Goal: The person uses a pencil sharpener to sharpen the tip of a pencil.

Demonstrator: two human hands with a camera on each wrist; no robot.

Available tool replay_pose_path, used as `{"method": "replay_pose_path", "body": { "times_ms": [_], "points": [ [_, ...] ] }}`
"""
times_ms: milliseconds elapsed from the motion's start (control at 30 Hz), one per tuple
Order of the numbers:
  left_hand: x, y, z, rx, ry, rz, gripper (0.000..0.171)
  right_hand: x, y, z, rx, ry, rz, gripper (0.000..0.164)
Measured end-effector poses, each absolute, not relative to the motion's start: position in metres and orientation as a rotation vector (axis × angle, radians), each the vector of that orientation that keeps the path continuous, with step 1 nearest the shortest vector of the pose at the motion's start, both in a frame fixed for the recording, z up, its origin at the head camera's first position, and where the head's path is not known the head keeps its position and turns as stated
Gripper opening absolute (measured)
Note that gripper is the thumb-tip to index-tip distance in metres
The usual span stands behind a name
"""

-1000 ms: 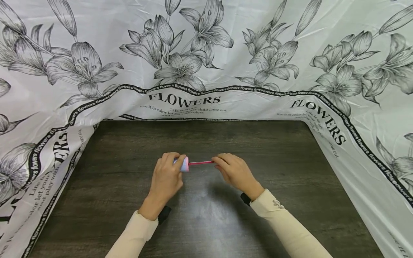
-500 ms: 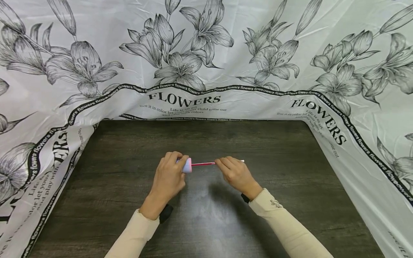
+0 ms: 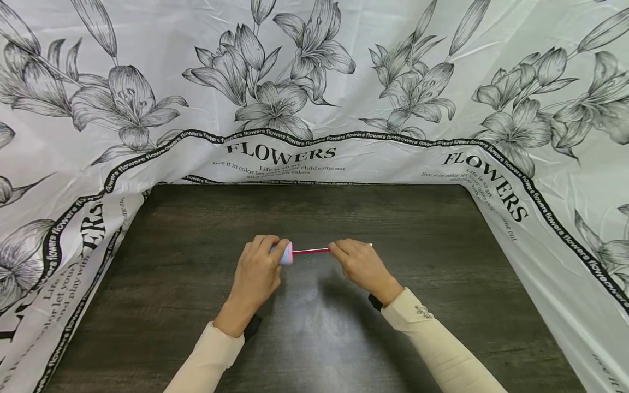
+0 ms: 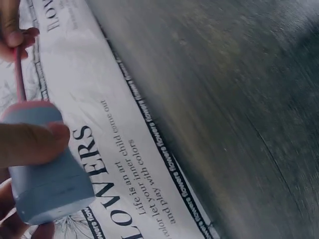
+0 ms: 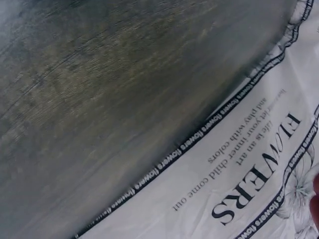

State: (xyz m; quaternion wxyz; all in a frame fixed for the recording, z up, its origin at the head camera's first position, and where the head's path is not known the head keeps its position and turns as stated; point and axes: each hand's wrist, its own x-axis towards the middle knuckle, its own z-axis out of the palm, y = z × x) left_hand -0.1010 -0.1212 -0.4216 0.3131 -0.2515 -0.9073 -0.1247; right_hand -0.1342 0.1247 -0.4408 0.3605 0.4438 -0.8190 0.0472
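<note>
My left hand (image 3: 257, 267) grips a small pale blue pencil sharpener (image 3: 286, 254) with a pink rim, held on its side above the table. In the left wrist view the thumb presses across the sharpener's blue body (image 4: 52, 181), and fingers curl beneath it. A red pencil (image 3: 311, 251) runs level from the pink end to my right hand (image 3: 362, 266), its near end hidden inside the sharpener. My right fingertips pinch the pencil, whose pale far end shows just behind the knuckles. Only a sliver of fingers (image 5: 316, 204) appears at the edge of the right wrist view.
Both hands are over a dark wood-grain table (image 3: 314, 213). A white cloth (image 3: 383, 158) printed with black lilies and lettering rises behind the table and along both sides. Dark wrist bands (image 3: 253, 327) show beneath the cream sleeves (image 3: 432, 333).
Both hands have shifted slightly to the right with the sharpener and pencil. The right hand has turned a little, and the pencil's pale end now shows behind it.
</note>
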Motion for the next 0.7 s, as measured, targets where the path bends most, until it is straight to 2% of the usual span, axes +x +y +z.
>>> {"method": "replay_pose_path", "body": {
  "times_ms": [233, 500, 700],
  "points": [
    [-0.104, -0.135, -0.415, -0.567, -2.423, -0.454, 0.044, -0.138, 0.139, -0.444, 1.039, -2.053, 0.247, 0.039],
    [-0.103, -0.136, -0.417, -0.569, -2.426, -0.510, 0.046, -0.138, 0.145, -0.445, 1.045, -2.082, 0.248, 0.036],
    [-0.103, -0.133, -0.416, -0.559, -2.430, -0.581, 0.047, -0.139, 0.145, -0.444, 1.035, -2.062, 0.295, 0.025]
  ]
}}
